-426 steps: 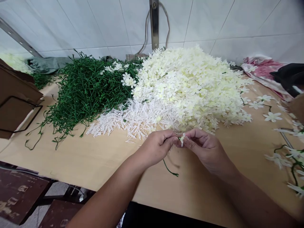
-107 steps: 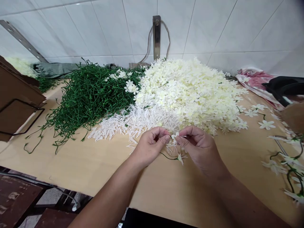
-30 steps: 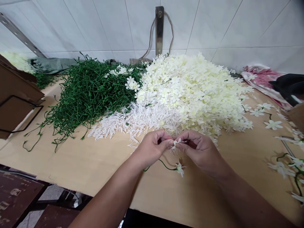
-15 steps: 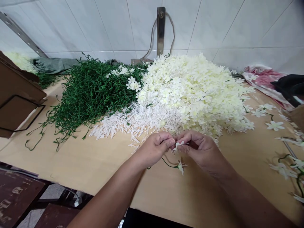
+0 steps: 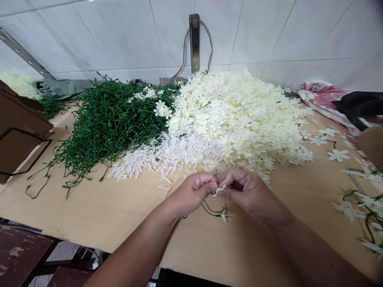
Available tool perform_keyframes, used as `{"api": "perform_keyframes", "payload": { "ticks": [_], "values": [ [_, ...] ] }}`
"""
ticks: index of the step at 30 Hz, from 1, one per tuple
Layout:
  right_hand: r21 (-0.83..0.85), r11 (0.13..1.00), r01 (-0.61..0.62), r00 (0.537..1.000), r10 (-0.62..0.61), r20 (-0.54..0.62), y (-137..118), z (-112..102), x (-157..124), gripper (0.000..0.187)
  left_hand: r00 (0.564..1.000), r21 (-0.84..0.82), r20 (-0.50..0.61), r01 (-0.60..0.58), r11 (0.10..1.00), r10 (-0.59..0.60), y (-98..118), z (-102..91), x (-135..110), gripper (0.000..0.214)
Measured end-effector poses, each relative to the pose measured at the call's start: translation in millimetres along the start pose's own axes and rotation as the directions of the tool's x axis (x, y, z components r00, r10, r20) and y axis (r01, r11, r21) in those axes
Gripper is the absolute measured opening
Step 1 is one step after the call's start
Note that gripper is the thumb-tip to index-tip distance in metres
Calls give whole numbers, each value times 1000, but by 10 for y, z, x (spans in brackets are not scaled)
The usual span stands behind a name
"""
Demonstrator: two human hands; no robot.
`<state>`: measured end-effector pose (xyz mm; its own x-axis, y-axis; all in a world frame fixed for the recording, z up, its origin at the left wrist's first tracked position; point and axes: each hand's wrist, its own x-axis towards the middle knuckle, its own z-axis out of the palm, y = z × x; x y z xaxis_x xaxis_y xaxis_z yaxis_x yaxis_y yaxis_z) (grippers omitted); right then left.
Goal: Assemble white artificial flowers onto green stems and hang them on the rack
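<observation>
- Left hand (image 5: 194,194): thumb and forefinger pressed together on a green stem (image 5: 209,212); the stem curves out below, with a white flower (image 5: 224,216) at its right end.
- Right hand (image 5: 250,194): thumb and forefinger clamped on a loose blossom (image 5: 219,191), located between both hands' fingertips.
- White stamens (image 5: 179,153): heaped just beyond the hands.
- Flower pile (image 5: 239,115): far side, right of the green stem heap (image 5: 113,119).
- Tabletop (image 5: 98,211): beneath all items.

Left hand (image 5: 194,194) and right hand (image 5: 249,192) are bare; left forearm (image 5: 143,244) and right forearm (image 5: 314,247) bare too. Black clothing (image 5: 185,280) shows at bottom edge, details unclear.
</observation>
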<state>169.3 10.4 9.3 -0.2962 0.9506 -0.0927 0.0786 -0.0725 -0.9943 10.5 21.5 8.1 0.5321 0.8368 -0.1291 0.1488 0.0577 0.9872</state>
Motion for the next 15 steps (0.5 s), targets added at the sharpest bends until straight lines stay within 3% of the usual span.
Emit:
{"api": "perform_keyframes", "payload": {
  "ticks": [7, 15],
  "values": [
    [-41, 993, -115, 991, 112, -72, -43, 45, 18, 22, 1000, 102, -7, 12, 995, -11, -69, -22, 26, 39],
    [-5, 999, -52, 991, 51, -124, -62, -12, 16, 22, 993, 103, -110, 46, 994, -35, 13, 21, 77, 35]
  ]
}}
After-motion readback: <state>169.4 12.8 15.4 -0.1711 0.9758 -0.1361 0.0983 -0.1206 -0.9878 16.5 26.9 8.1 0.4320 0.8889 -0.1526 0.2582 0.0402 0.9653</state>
